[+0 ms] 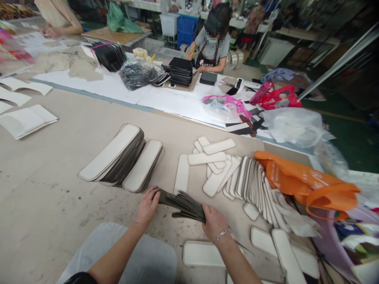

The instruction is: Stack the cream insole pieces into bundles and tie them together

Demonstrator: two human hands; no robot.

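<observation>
Near the middle of the table, my right hand (213, 221) is closed round one end of a fanned bundle of dark strips (188, 206). My left hand (149, 206) pinches the far end of one dark strip that sticks out to the left. Beyond my left hand lean two stacks of white rounded pieces with dark edges, a larger stack (111, 154) and a narrower stack (143, 165). Loose white pieces (206, 158) lie crossed beyond my right hand, beside a long fanned row (251, 177). Another white piece (199, 253) lies left of my right forearm.
An orange bag (304, 181) and a purple tub (331, 240) stand at the right. White sheets (28, 118) lie at the far left. Across the table, a person (211, 43) works beside a black stack (180, 71). Plastic bags (296, 124) lie at the back right.
</observation>
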